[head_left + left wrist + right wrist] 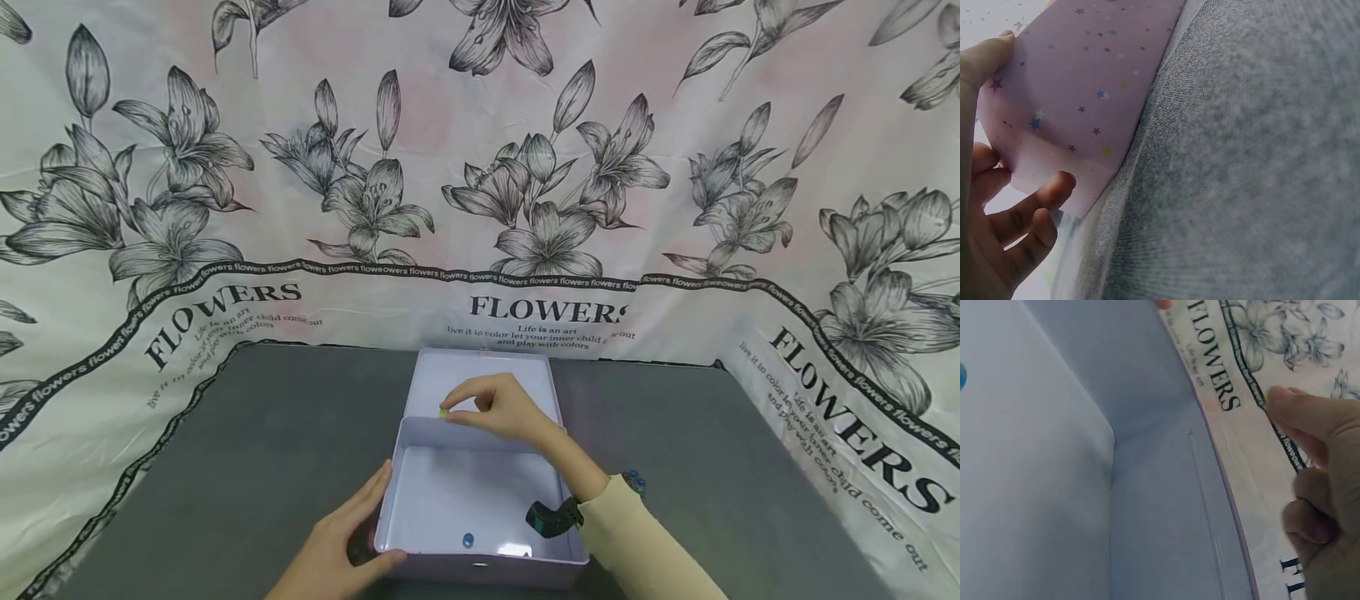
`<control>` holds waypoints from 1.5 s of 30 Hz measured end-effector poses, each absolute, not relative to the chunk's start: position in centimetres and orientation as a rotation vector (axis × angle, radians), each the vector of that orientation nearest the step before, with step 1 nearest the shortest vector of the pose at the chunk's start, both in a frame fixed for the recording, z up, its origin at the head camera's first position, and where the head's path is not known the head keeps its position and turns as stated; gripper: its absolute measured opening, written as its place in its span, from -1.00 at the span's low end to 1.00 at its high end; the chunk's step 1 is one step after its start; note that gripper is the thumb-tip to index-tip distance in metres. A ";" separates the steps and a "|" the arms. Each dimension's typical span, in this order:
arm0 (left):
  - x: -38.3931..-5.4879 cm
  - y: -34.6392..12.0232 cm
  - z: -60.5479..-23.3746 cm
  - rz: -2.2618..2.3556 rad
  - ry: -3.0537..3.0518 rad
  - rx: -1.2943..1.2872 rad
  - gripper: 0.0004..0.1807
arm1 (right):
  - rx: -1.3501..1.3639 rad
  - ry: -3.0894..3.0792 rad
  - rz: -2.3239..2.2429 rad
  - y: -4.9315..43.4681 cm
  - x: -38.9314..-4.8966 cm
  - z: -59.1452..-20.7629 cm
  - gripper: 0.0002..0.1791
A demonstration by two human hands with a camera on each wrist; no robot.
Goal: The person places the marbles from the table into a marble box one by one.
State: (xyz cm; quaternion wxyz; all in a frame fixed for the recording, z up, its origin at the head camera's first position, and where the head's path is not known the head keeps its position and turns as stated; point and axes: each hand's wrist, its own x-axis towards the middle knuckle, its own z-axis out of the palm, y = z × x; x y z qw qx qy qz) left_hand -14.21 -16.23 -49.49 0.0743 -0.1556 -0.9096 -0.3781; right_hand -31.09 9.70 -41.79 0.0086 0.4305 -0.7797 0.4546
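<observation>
Stretching across the far side of your workspace is a flower-printed cloth [390,312], with the grey table [285,450] before it. Take the middle of the pale lilac box [435,483] as the centre of a clock, 12 pointing away from you. Its lid [457,367] lies back beyond the far wall at 12, so that step looks done. Your left hand [335,542] sits at 8 o'clock and clasps the near left corner, thumb against the near wall, fingers along the left one. Your right hand [510,408] hangs at 12, its spare fingers folded in, with a black wrist device [553,518] over the box at 3. As for progress, one blue piece [468,540] lies on the box floor close to the 6 o'clock wall, touched by neither hand, while a yellow-green piece [444,412] is up in the air and not yet released. What remains, by the look of it, is at least to let that piece go; whether it is bound into the box or out of it, you cannot tell from here. It sits at your right hand's 9 o'clock, pinched between the tips of thumb and forefinger, which hide most of it.
</observation>
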 end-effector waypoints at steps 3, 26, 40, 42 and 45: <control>-14.2 -16.3 -49.4 -1.071 -2.699 -0.501 0.06 | 1.367 -2.448 1.378 9.5 -30.9 -42.3 -0.85; -14.2 -16.5 -49.5 -1.100 -2.719 -0.489 0.05 | 1.761 -2.793 0.837 7.4 -29.5 -45.9 -0.91; -14.0 -16.5 -49.4 -1.128 -2.720 -0.501 0.04 | 1.697 -2.723 1.075 7.2 -29.7 -44.2 -0.79; -14.0 -16.5 -49.4 -1.122 -2.724 -0.502 0.05 | 1.645 -2.708 1.170 7.6 -29.9 -43.4 -0.78; -14.1 -16.5 -49.4 -1.137 -2.732 -0.491 0.05 | 1.536 -2.682 1.273 8.6 -29.8 -41.8 -0.79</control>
